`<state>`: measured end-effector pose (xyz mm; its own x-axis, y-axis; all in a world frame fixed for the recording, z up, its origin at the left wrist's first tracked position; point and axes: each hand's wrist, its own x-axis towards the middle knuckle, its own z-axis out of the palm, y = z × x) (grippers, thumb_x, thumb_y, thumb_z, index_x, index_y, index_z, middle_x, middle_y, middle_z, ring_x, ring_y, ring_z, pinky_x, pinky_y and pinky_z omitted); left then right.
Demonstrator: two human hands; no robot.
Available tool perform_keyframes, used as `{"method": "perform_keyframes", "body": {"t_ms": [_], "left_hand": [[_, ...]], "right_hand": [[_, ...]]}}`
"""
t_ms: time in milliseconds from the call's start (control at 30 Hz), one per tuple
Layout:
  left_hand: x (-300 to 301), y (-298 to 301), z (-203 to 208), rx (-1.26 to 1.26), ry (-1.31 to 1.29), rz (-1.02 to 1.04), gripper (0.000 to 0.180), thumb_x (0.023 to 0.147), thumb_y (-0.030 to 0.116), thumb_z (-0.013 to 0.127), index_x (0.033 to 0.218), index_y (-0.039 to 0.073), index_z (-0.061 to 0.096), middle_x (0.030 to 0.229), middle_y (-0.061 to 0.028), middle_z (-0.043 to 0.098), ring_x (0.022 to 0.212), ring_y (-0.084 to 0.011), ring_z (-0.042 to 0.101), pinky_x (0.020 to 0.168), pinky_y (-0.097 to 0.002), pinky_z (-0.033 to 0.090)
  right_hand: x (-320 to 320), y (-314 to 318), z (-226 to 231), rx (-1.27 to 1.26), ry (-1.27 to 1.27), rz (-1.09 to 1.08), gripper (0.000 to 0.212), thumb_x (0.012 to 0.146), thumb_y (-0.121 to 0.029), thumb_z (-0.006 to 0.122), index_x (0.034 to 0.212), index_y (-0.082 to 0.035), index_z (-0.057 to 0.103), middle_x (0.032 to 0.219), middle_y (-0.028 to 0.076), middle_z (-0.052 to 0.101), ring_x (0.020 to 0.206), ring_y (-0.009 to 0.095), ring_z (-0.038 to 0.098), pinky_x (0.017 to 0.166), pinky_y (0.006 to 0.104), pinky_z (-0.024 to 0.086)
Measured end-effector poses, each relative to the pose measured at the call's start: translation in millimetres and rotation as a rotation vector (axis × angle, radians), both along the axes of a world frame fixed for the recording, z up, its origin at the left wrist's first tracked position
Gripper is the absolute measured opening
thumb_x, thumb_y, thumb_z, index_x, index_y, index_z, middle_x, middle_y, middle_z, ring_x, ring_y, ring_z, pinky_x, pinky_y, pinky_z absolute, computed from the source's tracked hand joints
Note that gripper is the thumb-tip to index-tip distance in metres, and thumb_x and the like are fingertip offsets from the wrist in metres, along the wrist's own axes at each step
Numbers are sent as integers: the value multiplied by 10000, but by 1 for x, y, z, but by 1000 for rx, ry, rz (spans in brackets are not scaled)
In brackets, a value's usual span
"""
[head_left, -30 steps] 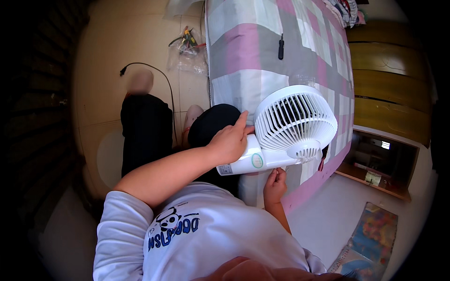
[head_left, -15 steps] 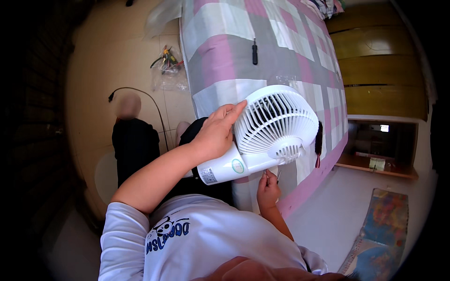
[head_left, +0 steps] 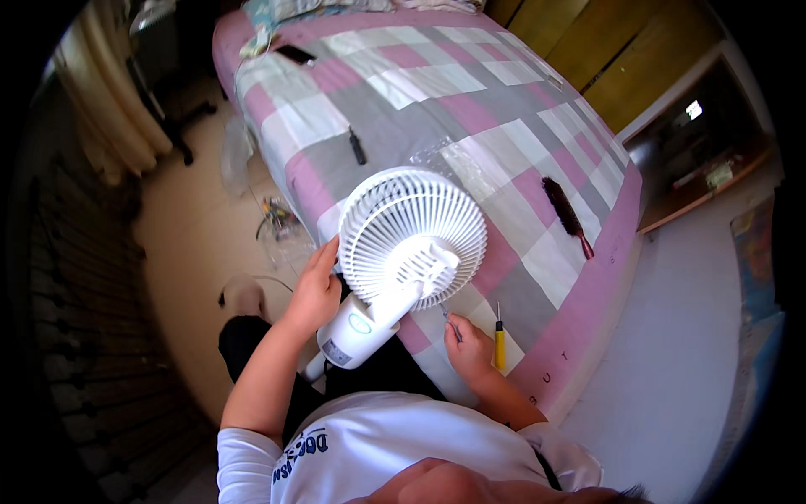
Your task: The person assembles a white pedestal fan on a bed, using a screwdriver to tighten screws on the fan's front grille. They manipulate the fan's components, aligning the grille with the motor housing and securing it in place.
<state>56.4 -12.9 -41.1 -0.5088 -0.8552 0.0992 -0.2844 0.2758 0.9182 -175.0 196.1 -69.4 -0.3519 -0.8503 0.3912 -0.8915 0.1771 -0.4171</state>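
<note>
A white electric fan (head_left: 395,273) rests over my lap at the bed's near edge. The back of its slatted round cage faces up. Against the cage's left side and the fan's body, my left hand (head_left: 316,292) steadies it with fingers extended along the edge. My right hand (head_left: 472,349), just right of the fan's neck, is closed on a thin grey metal tool (head_left: 452,326), its tip by the cage's lower rim. Its exact kind is too small to tell. Beside that hand lies a yellow-handled screwdriver (head_left: 499,346) on the bedspread.
On the checked bedspread (head_left: 403,50) lie a black screwdriver (head_left: 358,148), clear plastic wrapping (head_left: 443,154), a dark hairbrush (head_left: 564,210) and a phone (head_left: 295,55). A plastic bag with tools (head_left: 277,220) is on the tiled floor. A curtain (head_left: 109,101) hangs at left.
The fan has turned, so the back of its cage faces up more fully. My left hand has shifted from the cage's upper edge to its lower left side. The view has swung too.
</note>
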Motion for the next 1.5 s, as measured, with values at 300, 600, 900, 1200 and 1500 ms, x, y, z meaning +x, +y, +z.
{"method": "perform_keyframes", "body": {"t_ms": [300,600,900,1200,1500], "left_hand": [[-3,7,-11,-128,-105,54,510,916,-64,446,1418,10,394,1314,-232,553,1234,-380,537,1019,-389,425],[4,14,-29,36,9,120,508,917,-44,546,1402,-4,400,1319,-122,573,1207,-209,552,1018,-324,422],[5,10,-25,86,-71,131,488,863,-23,670,1322,31,512,1227,-63,633,1114,-161,599,964,-315,470],[24,-18,-44,278,211,205,351,1017,195,464,1292,-16,523,1191,-109,623,1061,-194,614,913,-341,511],[28,-45,-61,641,321,371,481,991,337,394,1349,34,499,1287,-124,588,1162,-252,576,1003,-408,487]], "right_hand": [[0,2,-41,-139,-82,50,204,807,-100,725,1002,-100,666,733,90,668,607,281,643,547,396,503],[-10,3,-40,-174,-318,116,238,768,-106,742,995,-100,674,618,46,564,520,241,565,464,395,428],[-23,2,-39,-208,-379,148,234,754,-55,734,977,-63,664,574,37,518,482,228,538,438,375,408],[-19,5,-42,-279,-357,126,294,763,-72,728,1048,-64,655,579,25,488,484,220,521,443,370,392],[-15,6,-39,-355,-343,107,205,781,-96,700,974,-82,633,611,44,557,512,236,565,469,387,435]]}}
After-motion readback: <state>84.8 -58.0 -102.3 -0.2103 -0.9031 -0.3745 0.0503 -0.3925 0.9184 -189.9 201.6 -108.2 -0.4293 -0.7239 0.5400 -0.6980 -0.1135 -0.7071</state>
